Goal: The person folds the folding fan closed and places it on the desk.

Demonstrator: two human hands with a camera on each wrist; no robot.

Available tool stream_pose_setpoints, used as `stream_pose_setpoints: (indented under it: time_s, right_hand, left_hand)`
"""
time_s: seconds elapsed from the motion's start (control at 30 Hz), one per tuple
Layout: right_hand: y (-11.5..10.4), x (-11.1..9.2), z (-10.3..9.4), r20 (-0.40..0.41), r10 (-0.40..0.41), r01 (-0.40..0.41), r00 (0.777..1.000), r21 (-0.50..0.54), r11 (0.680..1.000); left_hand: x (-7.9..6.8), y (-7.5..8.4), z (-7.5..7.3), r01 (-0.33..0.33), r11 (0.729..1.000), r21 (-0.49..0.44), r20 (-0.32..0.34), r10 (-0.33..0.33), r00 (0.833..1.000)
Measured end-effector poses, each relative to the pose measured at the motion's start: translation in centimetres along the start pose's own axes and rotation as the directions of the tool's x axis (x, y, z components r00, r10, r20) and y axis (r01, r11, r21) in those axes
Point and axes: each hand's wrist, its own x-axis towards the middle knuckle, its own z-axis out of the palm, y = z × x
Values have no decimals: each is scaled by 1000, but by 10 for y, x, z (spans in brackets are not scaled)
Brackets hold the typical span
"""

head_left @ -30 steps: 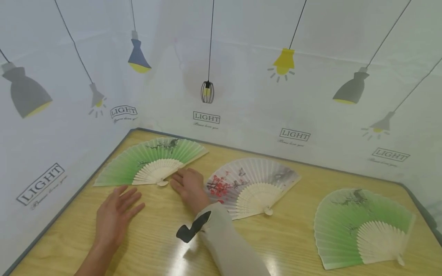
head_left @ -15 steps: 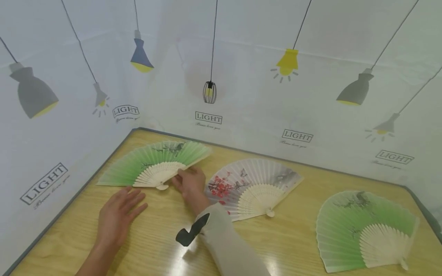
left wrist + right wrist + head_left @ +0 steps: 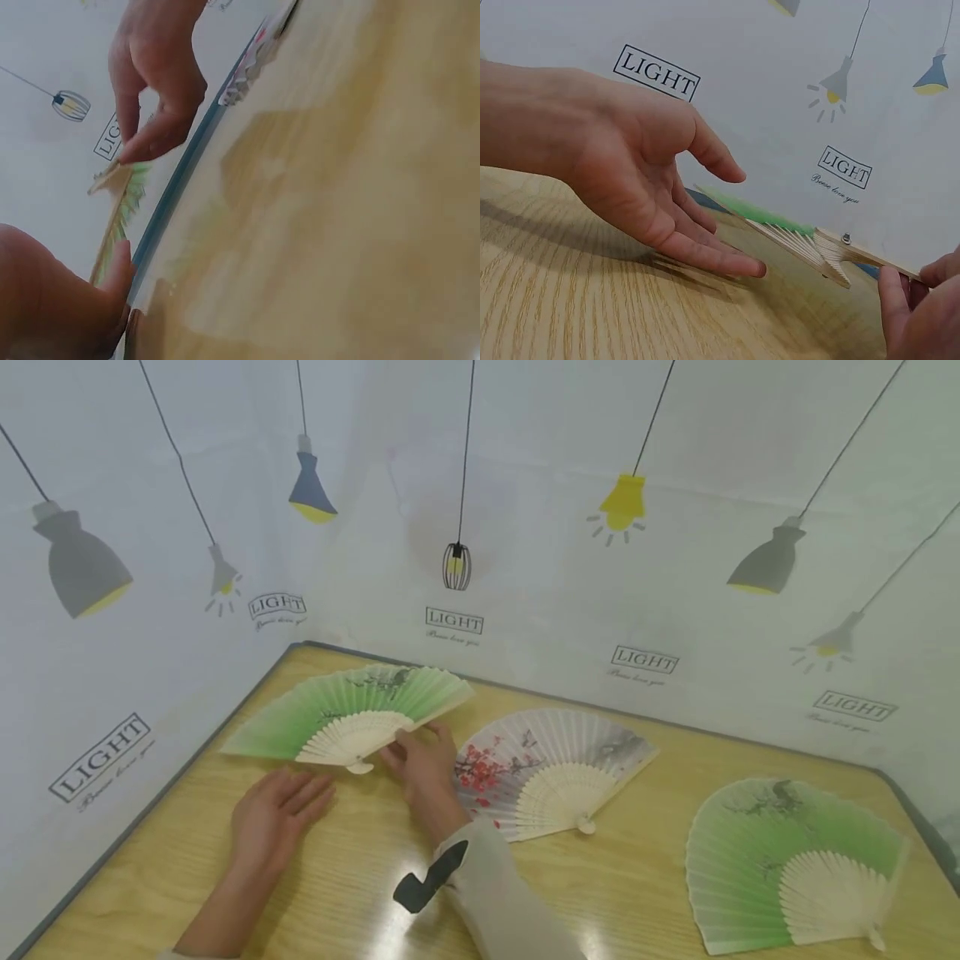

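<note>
In the head view, a green folding fan (image 3: 281,722) with pale ribs and a dark painted bird stands spread out at the table's far left. My right hand (image 3: 429,768) pinches its right outer rib between thumb and fingers. Seen from the right wrist, the fan's ribs (image 3: 799,244) tilt up off the wood, with the right hand (image 3: 930,311) at the rib's end. My left hand (image 3: 270,814) is held just below the fan's near left edge, fingers extended. From the right wrist, the left hand (image 3: 641,161) has its thumb apart from its fingers, beside the fan.
A white fan with red blossoms (image 3: 558,793) lies spread just right of my right forearm. Another green fan (image 3: 738,852) lies at the table's right. White sheeting (image 3: 532,535) printed with lamps rises behind the wooden table (image 3: 622,902).
My right hand has taken hold of the left green fan's outer rib and raised that side, shifting the fan slightly right. My left hand has moved a little right alongside it.
</note>
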Motion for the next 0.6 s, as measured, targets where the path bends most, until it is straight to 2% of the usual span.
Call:
stream_pose_setpoints:
  time_s: [0.07, 0.17, 0.23, 0.33, 0.43, 0.6]
  right_hand:
    - [-3, -2, -4, 14, -10, 11, 1000, -15, 1000]
    - [-9, -5, -10, 23, -40, 41, 999, -39, 998]
    - [-13, -7, -13, 30, -72, 73, 997, -29, 997]
    - [-19, -9, -19, 27, -123, 123, 992, 2, 992]
    - [-24, -12, -26, -4, -150, 150, 989, 42, 988]
    - [-30, -16, -37, -80, -170, 174, 982, 58, 983]
  left_hand:
    - [6, 0, 3, 7, 996, -84, -9, -7, 1000]
    - [15, 0, 7, 11, 975, -224, -50, -22, 999]
    - [20, -1, 11, 15, 962, -271, -83, -39, 996]
    - [27, -4, 20, 6, 962, -274, -168, -54, 984]
    - [32, -8, 29, -5, 961, -278, -251, -68, 965]
    - [36, -20, 41, -29, 955, -297, -305, -66, 950]
